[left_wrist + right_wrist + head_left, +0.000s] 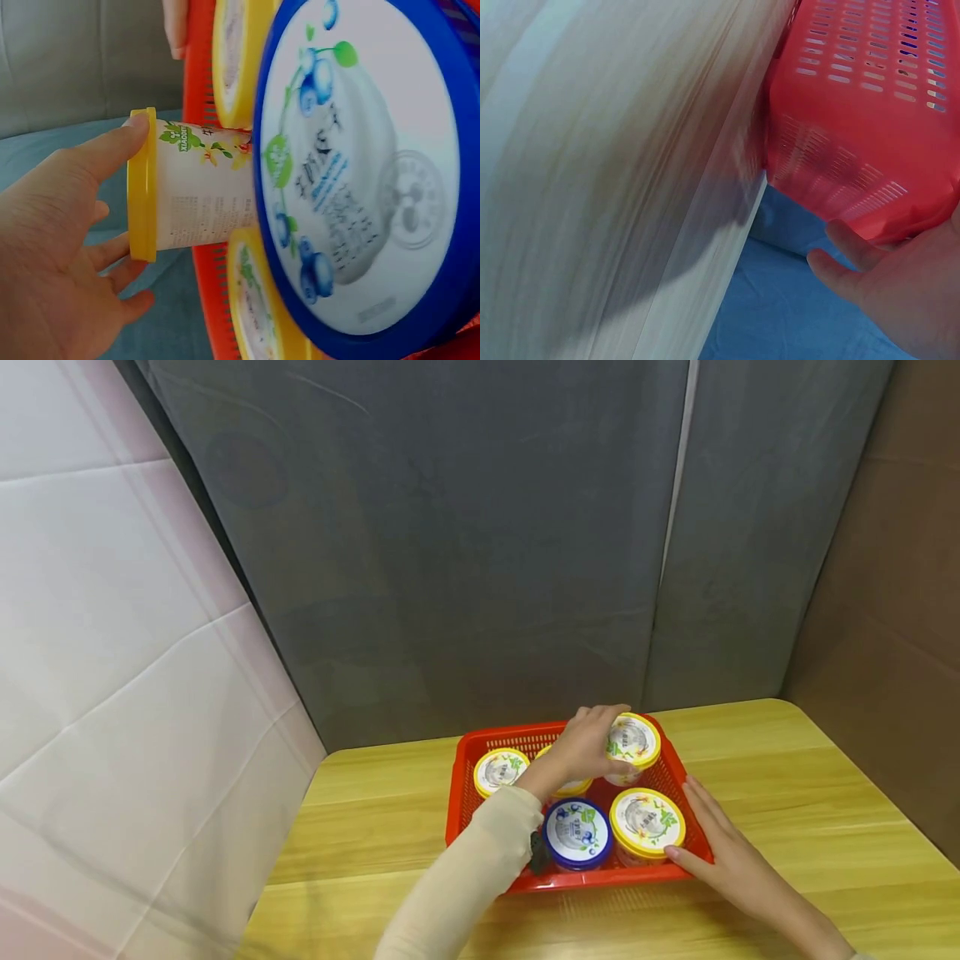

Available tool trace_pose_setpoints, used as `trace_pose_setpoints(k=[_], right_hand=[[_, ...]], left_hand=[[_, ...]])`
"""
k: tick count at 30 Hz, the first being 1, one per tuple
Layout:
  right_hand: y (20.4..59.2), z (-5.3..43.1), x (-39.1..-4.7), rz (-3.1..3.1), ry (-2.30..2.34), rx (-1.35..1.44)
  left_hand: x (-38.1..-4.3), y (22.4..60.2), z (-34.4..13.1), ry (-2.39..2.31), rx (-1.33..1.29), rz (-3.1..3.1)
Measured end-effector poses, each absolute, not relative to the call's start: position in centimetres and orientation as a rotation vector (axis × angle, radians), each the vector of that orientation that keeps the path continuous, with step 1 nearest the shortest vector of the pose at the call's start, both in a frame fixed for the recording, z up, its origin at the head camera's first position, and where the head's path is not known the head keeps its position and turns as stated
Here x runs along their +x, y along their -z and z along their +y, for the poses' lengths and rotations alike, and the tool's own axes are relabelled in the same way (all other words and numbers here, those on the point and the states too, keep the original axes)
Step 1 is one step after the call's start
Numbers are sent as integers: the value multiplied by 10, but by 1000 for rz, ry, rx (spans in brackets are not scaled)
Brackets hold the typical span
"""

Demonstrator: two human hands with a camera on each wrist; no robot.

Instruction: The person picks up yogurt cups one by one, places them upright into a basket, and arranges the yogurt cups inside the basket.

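My left hand (581,747) grips a clear-sided tub with a yellow lid (632,741) at the back right of a red plastic basket (454,810). Thumb and fingers go round its lid in the left wrist view, where the tub's printed side (202,187) stands higher than the neighbouring lids. Along the basket's right side lies my right hand (723,852), fingers straight against the outside of the rim. Its thumb reaches over the rim to the edge of the front-right yellow-lidded tub (647,821). A blue-lidded tub (577,833) sits to the left of that one.
Another yellow-lidded tub (501,771) is at the basket's back left, and one more (576,787) is partly hidden under the left hand. The basket stands on a wood-grain table (375,827). Grey cloth (450,568) hangs behind, with a white panel (135,635) on the left.
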State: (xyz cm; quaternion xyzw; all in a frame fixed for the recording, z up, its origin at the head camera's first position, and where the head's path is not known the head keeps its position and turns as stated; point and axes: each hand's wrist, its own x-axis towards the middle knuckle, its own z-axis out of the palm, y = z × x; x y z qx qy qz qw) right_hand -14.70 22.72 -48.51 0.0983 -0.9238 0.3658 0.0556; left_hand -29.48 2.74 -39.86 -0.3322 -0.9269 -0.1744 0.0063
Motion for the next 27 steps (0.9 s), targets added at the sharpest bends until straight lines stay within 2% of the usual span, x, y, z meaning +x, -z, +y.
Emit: trace_pose_setpoints(k=[27], right_hand=[[484, 223, -145, -2808, -1068, 292]], left_hand=[[-297, 417, 33, 371, -1073, -3073]])
